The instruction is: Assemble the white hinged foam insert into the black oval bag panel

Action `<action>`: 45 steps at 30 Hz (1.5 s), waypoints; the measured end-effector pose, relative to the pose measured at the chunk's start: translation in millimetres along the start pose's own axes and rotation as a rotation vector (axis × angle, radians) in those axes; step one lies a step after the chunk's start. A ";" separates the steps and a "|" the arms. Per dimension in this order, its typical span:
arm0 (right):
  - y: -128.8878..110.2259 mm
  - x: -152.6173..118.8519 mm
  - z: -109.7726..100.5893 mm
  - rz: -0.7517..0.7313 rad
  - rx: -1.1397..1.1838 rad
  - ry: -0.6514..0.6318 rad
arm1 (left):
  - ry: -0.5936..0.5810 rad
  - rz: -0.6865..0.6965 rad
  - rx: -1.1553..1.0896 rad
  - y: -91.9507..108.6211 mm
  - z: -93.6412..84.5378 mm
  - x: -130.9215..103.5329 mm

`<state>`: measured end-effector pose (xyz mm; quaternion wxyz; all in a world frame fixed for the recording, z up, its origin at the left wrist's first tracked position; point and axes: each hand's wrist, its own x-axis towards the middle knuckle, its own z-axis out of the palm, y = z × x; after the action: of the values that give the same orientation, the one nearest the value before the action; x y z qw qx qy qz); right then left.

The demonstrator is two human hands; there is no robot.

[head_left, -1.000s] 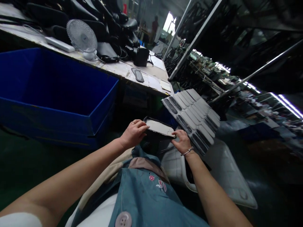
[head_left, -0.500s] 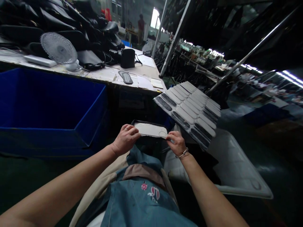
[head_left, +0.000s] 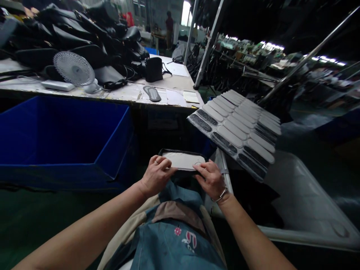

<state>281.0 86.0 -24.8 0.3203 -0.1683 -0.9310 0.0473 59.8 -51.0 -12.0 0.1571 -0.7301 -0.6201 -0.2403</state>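
Above my lap I hold a black-edged piece with a long pale panel (head_left: pixel 181 160) facing up, rounded at its corners. Its left end is pinched by my left hand (head_left: pixel 158 173), thumb along the near edge. At the other end, my right hand (head_left: pixel 210 177) has its fingers on the near right corner, beside a thin curved line on the panel. The underside of the piece is hidden. Right of my hands, a tilted sheet of pale oblong pads (head_left: pixel 230 135) shows several dark gaps where pads are gone.
A blue bin (head_left: pixel 112 142) stands at left, a white tub (head_left: pixel 306 195) at right beneath the pad sheet. On the white table (head_left: pixel 135 93) are a fan (head_left: pixel 73 69), a black bag (head_left: pixel 153 69), a grey oblong piece (head_left: pixel 152 93) and piled black bags (head_left: pixel 70 33). Metal poles rise behind.
The view has shifted slightly. My right fingers have moved inward, from the panel's right end onto its near right corner. My left hand keeps its hold on the left end.
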 end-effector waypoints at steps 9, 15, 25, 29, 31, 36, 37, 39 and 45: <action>-9.4 10.4 4.5 -0.030 0.007 -0.001 | -0.006 0.092 -0.062 1.1 9.0 1.6; -8.9 13.9 5.2 -0.062 0.053 -0.026 | -0.060 0.065 -0.085 5.6 9.1 8.5; 5.4 5.3 12.4 -0.183 0.203 -0.045 | -0.017 0.149 -0.227 -0.3 18.7 0.4; 6.0 9.4 7.2 -0.142 0.249 -0.097 | -0.044 0.149 -0.249 -1.7 15.7 2.7; 5.8 10.4 4.6 -0.131 0.265 -0.112 | -0.023 0.150 -0.252 -2.0 15.4 2.5; 6.5 7.0 4.0 -0.147 0.312 -0.096 | 0.021 0.151 -0.277 -2.8 14.5 1.6; 6.7 6.1 4.6 -0.142 0.323 -0.095 | 0.017 0.145 -0.289 -3.1 14.0 1.7; 6.8 5.0 5.6 -0.127 0.343 -0.099 | -0.003 0.134 -0.313 -3.7 13.0 2.6; 4.9 10.9 1.6 -0.054 0.362 -0.126 | -0.066 0.080 -0.331 -2.6 9.6 8.6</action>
<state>273.4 94.4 -20.7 0.2877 -0.0797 -0.9297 0.2157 59.7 -38.3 -15.5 0.0240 -0.7776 -0.5473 -0.3085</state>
